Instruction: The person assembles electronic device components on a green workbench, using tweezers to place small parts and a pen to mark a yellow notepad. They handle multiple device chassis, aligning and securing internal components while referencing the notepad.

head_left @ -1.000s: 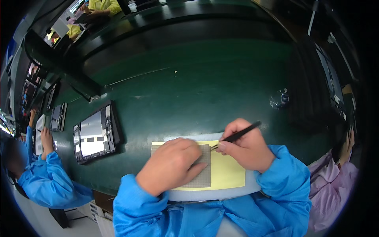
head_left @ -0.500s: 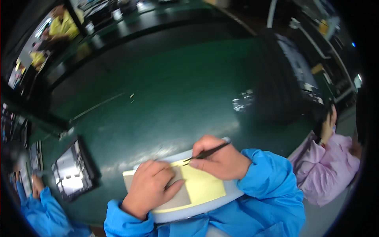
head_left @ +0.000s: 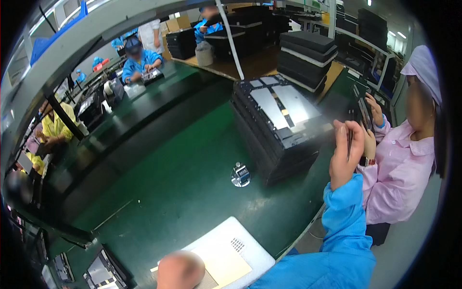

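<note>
Black tweezers [head_left: 350, 144] pinched in your right hand [head_left: 344, 159], beside device stack [head_left: 276, 132], already piled; left hand [head_left: 177, 270] over yellow sheet [head_left: 231, 270] (grip blurred, can't tell). Remaining amount unclear.

Blurred left hand [head_left: 179, 270] (dark corners)

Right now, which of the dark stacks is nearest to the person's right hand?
The stack on the green table, topped by a silvery panel; the other dark stacks stand farther from the right hand.
</note>
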Available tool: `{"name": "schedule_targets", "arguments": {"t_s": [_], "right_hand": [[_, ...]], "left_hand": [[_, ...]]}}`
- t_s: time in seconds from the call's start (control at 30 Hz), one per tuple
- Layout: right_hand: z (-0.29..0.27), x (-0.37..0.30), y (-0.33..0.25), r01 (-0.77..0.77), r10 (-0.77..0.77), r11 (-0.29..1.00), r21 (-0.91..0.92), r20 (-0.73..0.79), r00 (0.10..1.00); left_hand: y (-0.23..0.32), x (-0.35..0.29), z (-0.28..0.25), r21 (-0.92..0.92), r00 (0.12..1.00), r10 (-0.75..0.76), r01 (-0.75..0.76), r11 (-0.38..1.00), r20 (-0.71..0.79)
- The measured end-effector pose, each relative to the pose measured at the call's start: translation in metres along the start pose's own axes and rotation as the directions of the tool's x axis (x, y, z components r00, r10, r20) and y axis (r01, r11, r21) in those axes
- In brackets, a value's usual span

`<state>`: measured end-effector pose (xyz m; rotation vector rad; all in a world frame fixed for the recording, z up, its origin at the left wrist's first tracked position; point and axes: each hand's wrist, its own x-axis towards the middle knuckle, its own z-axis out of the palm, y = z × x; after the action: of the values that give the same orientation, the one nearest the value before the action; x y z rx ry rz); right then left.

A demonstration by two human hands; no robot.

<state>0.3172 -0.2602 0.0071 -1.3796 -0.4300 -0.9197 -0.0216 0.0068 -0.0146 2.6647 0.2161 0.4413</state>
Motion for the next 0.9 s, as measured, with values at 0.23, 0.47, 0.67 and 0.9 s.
{"name": "schedule_targets", "arguments": {"t_s": [0.23, 0.47, 0.67, 0.9], "right_hand": [[-0.009, 0.0, 0.072, -0.616, 0.667, 0.602, 0.508, 0.105, 0.738], [-0.019, -0.007, 0.097, -0.675, 0.601, 0.482, 0.558, 0.35, 0.718], [-0.01, -0.012, 0.084, -0.682, 0.485, 0.429, 0.593, 0.485, 0.727], [-0.028, -0.013, 0.098, -0.673, 0.405, 0.501, 0.544, 0.54, 0.738]], "left_hand": [[0.06, 0.061, -0.029, 0.085, 0.934, 0.021, -0.055, 0.995, 0.356], [0.098, 0.192, 0.05, -0.766, 0.961, -0.135, 0.274, 0.582, 0.242], [0.114, 0.261, 0.116, -0.929, 0.939, -0.29, 0.262, 0.26, 0.184], [0.123, 0.263, 0.121, -0.952, 0.966, -0.229, 0.18, 0.248, 0.123]]}}
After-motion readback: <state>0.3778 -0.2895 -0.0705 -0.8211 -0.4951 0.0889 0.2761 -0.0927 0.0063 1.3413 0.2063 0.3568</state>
